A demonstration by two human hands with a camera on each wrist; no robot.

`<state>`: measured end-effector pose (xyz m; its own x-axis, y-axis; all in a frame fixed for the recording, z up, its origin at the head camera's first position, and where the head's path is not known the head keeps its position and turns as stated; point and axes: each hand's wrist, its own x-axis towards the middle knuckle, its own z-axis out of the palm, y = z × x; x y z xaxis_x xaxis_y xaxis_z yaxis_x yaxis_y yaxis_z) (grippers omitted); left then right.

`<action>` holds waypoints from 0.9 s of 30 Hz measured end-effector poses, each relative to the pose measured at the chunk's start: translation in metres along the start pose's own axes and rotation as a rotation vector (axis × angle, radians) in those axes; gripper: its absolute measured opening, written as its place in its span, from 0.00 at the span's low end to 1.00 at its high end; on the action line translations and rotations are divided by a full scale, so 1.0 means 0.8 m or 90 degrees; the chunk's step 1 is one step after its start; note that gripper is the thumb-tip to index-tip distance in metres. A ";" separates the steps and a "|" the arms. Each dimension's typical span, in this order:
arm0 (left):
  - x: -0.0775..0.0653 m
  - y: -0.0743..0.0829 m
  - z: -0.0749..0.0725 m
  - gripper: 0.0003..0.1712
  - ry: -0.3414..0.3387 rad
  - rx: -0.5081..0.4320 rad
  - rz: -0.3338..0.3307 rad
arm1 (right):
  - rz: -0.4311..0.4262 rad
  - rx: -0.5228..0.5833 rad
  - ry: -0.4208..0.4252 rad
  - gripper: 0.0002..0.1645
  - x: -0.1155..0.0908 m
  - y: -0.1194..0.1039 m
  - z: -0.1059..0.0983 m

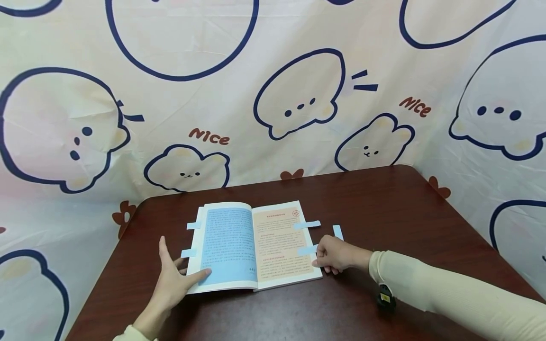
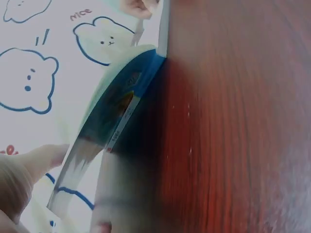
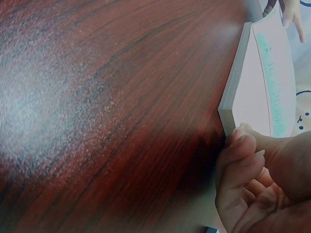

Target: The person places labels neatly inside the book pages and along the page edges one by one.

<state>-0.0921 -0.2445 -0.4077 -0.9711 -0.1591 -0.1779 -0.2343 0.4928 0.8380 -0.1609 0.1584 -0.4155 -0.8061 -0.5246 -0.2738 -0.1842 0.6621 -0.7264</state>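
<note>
An open book (image 1: 255,246) lies on the table, its left page blue with a white margin and its right page pale orange. My left hand (image 1: 172,279) holds the left side near the lower corner, thumb on the page and fingers underneath. That side bows up off the table in the left wrist view, showing the dark blue cover (image 2: 121,97). At the lower right edge, my right hand (image 1: 334,255) has curled fingers, thumb and fingertip gripping the page edge. Light blue paper strips stick out on both sides, including an upper right strip (image 1: 308,224) and a lower left strip (image 1: 188,253).
Another light blue strip (image 1: 337,232) lies on the dark red-brown table (image 1: 375,208), just beyond the right hand. A printed cloth (image 1: 294,28) with cartoon animals hangs behind and beside the table. A small black device (image 1: 386,297) is strapped at the right wrist.
</note>
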 end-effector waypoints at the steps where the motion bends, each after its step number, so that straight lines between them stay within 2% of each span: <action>1: 0.001 0.000 0.000 0.84 -0.007 -0.015 -0.011 | 0.000 0.000 0.000 0.23 0.000 0.000 0.000; 4: 0.002 0.000 0.000 0.78 -0.030 -0.054 -0.050 | -0.001 -0.001 0.000 0.22 0.000 0.001 0.000; 7: 0.001 0.001 0.001 0.67 -0.054 -0.092 -0.074 | -0.002 -0.001 0.001 0.22 0.000 0.001 0.000; 10: 0.000 0.001 0.002 0.52 -0.063 -0.130 -0.086 | -0.002 -0.001 0.000 0.22 0.000 0.001 -0.001; 14: 0.000 0.002 0.002 0.35 -0.060 -0.146 -0.085 | 0.008 0.000 0.001 0.22 0.000 0.000 -0.001; 21: -0.003 0.006 0.001 0.28 -0.070 -0.141 -0.052 | 0.020 0.008 0.002 0.22 0.000 -0.002 -0.001; 27: -0.007 0.023 0.004 0.24 -0.075 -0.162 -0.041 | 0.025 0.004 0.007 0.21 0.000 -0.001 -0.001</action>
<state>-0.0908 -0.2321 -0.3928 -0.9568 -0.0746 -0.2810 -0.2907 0.2528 0.9228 -0.1613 0.1582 -0.4146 -0.8186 -0.4923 -0.2959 -0.1487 0.6793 -0.7187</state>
